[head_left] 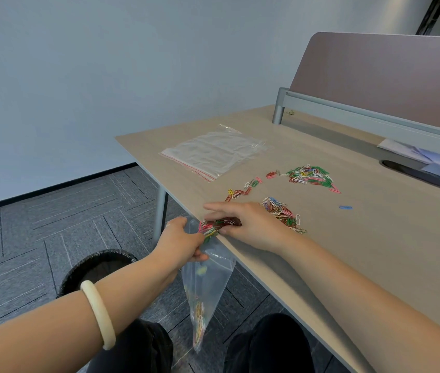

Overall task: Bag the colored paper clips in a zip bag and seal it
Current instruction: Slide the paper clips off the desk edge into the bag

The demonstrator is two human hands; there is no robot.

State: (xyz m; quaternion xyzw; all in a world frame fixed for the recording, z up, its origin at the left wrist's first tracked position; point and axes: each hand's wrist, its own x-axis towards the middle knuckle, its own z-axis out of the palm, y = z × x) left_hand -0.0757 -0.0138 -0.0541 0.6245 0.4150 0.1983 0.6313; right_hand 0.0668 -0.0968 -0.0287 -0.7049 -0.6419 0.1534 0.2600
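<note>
A clear zip bag hangs below the table's near edge, its mouth held open at the edge by my left hand. Colored paper clips lie at its bottom. My right hand rests on the table edge, its fingers over a bunch of clips at the bag's mouth. More clips lie on the wooden table: a small pile just behind my right hand, a bigger pile farther back, a loose trail and a single blue clip.
A stack of spare zip bags with red seal lines lies at the table's far left. A grey divider panel bounds the back. Papers sit at the right. A black waste bin stands on the carpet below my left forearm.
</note>
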